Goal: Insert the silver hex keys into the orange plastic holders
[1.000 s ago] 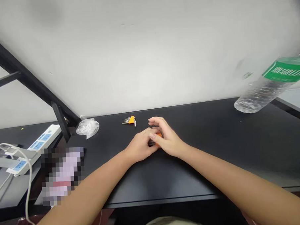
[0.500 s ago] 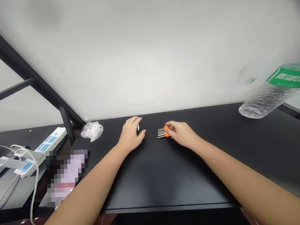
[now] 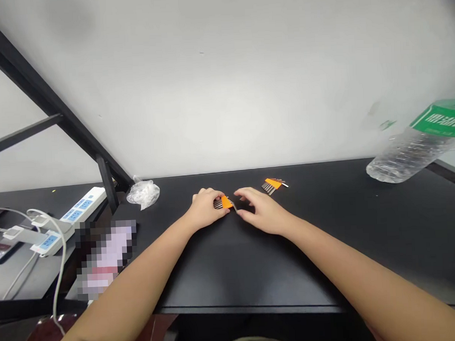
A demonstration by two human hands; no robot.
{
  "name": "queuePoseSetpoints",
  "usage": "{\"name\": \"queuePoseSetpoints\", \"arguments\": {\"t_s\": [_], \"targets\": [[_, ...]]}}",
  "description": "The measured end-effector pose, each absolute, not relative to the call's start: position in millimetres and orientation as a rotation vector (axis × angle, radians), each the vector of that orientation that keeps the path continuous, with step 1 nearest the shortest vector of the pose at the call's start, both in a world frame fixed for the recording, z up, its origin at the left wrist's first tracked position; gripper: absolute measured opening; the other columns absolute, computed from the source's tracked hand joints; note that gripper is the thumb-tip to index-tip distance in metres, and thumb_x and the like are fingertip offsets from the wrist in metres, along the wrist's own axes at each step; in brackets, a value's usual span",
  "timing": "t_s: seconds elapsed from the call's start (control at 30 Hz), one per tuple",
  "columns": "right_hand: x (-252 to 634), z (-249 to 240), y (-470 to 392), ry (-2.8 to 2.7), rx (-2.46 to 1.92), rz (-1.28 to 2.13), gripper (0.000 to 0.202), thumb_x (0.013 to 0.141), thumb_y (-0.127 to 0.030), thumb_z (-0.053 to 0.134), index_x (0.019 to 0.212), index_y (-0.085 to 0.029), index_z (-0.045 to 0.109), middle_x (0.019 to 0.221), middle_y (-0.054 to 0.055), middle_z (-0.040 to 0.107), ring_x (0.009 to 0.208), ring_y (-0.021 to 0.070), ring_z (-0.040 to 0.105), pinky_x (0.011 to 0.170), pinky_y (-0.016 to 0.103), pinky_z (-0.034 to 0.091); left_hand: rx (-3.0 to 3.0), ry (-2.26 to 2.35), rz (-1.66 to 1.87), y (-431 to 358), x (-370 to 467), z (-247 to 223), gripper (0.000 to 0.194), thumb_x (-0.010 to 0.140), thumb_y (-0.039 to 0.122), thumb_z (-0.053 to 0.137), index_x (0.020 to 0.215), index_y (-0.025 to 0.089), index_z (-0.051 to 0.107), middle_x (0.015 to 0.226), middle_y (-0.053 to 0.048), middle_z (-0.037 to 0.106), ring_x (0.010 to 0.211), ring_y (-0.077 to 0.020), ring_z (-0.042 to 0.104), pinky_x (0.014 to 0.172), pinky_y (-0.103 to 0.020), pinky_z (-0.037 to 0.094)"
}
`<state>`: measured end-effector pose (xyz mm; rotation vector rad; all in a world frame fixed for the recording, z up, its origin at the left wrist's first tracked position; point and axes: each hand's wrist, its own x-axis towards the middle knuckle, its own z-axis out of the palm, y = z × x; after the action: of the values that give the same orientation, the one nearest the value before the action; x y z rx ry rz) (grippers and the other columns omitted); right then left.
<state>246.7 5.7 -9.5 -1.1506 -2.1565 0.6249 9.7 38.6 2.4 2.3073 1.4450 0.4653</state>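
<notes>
Between its thumb and fingers my left hand (image 3: pixel 204 209) grips an orange hex key holder (image 3: pixel 226 202), low over the black table. Thin metal keys stick out of it toward the palm, and one longer bent hex key (image 3: pixel 234 207) shows at its right side. Close to that side is my right hand (image 3: pixel 260 208), thumb and fingers apart; whether a fingertip touches the bent key I cannot tell. Behind my right hand a second orange holder (image 3: pixel 273 183) lies on the table with several keys in it.
The black table (image 3: pixel 231 266) runs up to a white wall. A crumpled clear plastic bag (image 3: pixel 143 193) lies at the back left. On the left are a power strip (image 3: pixel 76 212) with cables and a black metal frame (image 3: pixel 106 181). A plastic bottle (image 3: pixel 408 155) stands at the right.
My left hand has closed on an orange holder; earlier its fingers were apart and my right hand held one. My right hand has opened and moved slightly left. A second holder now shows behind it.
</notes>
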Motion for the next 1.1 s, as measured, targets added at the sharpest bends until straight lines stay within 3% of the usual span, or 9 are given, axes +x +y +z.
{"name": "queuePoseSetpoints", "arguments": {"t_s": [0.07,0.13,0.3,0.47,0.7,0.93,1.1], "targets": [[235,-12,3,-2.228,-1.054,0.673,0.052,0.093,-0.032,0.063,0.143,-0.029,0.049,0.140,0.010,0.058,0.127,0.0291,0.056,0.105,0.049,0.048,2.327,1.341,0.468,32,15,5,0.038,0.077,0.037,0.075,0.113,0.028,0.071,0.109,-0.005,0.070,0.110,-0.0290,0.059,0.100,-0.046,0.043],[230,-15,3,-2.213,-1.028,0.712,0.046,0.095,-0.032,0.060,0.140,-0.029,0.051,0.135,0.010,0.061,0.125,0.0291,0.057,0.105,0.050,0.047,2.311,1.250,0.504,26,19,7,0.041,0.072,0.032,0.077,0.112,0.026,0.071,0.106,-0.004,0.070,0.105,-0.0275,0.061,0.097,-0.043,0.046],[227,-21,5,-1.910,-1.063,1.001,0.025,0.102,-0.041,0.050,0.120,-0.025,0.055,0.100,0.004,0.067,0.085,0.0201,0.065,0.078,0.037,0.053,2.081,1.059,0.668,16,26,8,0.033,0.079,0.031,0.073,0.110,0.022,0.068,0.102,-0.003,0.071,0.087,-0.0184,0.065,0.079,-0.030,0.051],[219,-26,5,-1.535,-1.099,1.269,0.029,0.099,-0.054,0.052,0.103,-0.025,0.054,0.076,-0.003,0.058,0.053,0.0116,0.049,0.049,0.026,0.042,2.077,1.056,0.739,14,34,6,0.044,0.075,0.034,0.080,0.115,0.021,0.066,0.104,-0.003,0.071,0.085,-0.0174,0.065,0.076,-0.028,0.051],[212,-19,-1,-1.176,-0.948,1.508,0.034,0.091,-0.054,0.066,0.095,-0.026,0.049,0.065,-0.007,0.050,0.047,0.0085,0.039,0.041,0.020,0.025,2.233,1.091,0.747,10,38,9,0.028,0.080,0.042,0.079,0.096,0.020,0.070,0.083,0.000,0.064,0.076,-0.0159,0.059,0.071,-0.027,0.045],[212,-21,-3,-1.142,-0.931,1.421,0.031,0.087,-0.048,0.073,0.097,-0.024,0.056,0.068,-0.004,0.056,0.051,0.0095,0.045,0.041,0.020,0.030,2.407,1.089,0.661,8,36,10,0.025,0.084,0.044,0.074,0.089,0.021,0.064,0.077,0.000,0.065,0.079,-0.0187,0.057,0.075,-0.030,0.044],[217,-24,3,-1.085,-0.963,1.419,0.029,0.086,-0.046,0.074,0.095,-0.024,0.058,0.065,-0.007,0.051,0.043,0.0053,0.033,0.038,0.020,0.022,2.497,1.150,0.567,10,32,9,0.023,0.083,0.041,0.073,0.081,0.022,0.059,0.075,0.000,0.063,0.075,-0.0184,0.056,0.072,-0.030,0.043]]}}
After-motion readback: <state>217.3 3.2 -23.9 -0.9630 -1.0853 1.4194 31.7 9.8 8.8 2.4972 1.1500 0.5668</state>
